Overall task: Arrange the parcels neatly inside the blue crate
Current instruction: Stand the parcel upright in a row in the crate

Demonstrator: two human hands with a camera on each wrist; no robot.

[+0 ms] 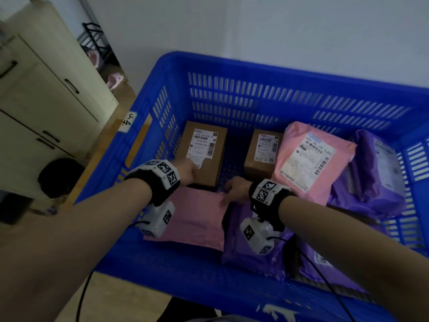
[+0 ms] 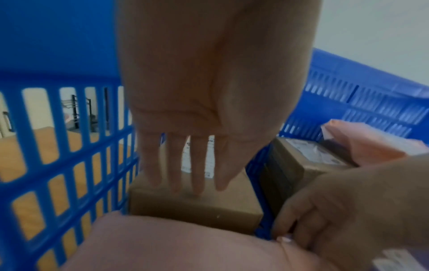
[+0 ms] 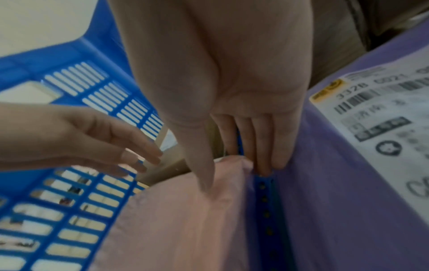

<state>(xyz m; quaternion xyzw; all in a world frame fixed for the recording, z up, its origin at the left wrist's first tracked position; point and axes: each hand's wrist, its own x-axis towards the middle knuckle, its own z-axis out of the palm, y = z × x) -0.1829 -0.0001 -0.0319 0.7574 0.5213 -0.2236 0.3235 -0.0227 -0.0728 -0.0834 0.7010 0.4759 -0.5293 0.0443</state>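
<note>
The blue crate (image 1: pixel 232 66) holds several parcels. A brown box (image 1: pixel 217 168) stands at the back left. My left hand (image 1: pixel 185 169) hovers flat over its near end with straight fingers (image 2: pixel 197 183), holding nothing. A plain pink mailer (image 1: pixel 195 217) lies at the front left. My right hand (image 1: pixel 232 191) pinches its far right corner: the thumb (image 3: pixel 204 174) lies on top and the fingers dip down beside the purple mailer (image 3: pixel 325 201). Further back sit a smaller brown box (image 1: pixel 257 163) and a labelled pink mailer (image 1: pixel 311 159).
More purple mailers (image 1: pixel 376 182) are piled against the crate's right wall. A strip of bare crate floor (image 1: pixel 232 154) shows between the two brown boxes. A cream cabinet (image 1: pixel 46 101) stands left of the crate, and a white wall is behind it.
</note>
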